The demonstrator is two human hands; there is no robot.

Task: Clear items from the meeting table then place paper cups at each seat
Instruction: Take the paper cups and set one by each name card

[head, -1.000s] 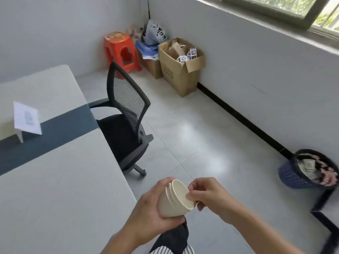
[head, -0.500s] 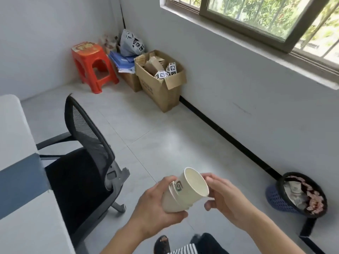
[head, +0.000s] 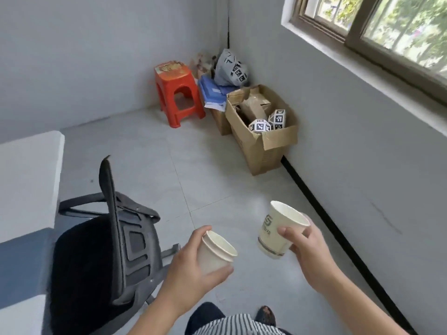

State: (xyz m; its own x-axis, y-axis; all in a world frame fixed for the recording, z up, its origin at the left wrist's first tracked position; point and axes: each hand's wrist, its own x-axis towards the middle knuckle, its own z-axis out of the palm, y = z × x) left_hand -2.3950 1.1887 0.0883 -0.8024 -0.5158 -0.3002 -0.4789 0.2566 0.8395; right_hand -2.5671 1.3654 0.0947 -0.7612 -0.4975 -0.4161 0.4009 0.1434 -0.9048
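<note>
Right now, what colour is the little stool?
The plastic stool is orange-red; head view.

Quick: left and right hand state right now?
Left hand: holding the stack of paper cups.
Right hand: holding one printed paper cup.

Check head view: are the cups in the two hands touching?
No, the printed cup in the right hand is clear of the nested cups in the left hand, with floor showing between them.

Office meeting room: long table [head: 29,180], mesh chair [head: 116,250].
</note>
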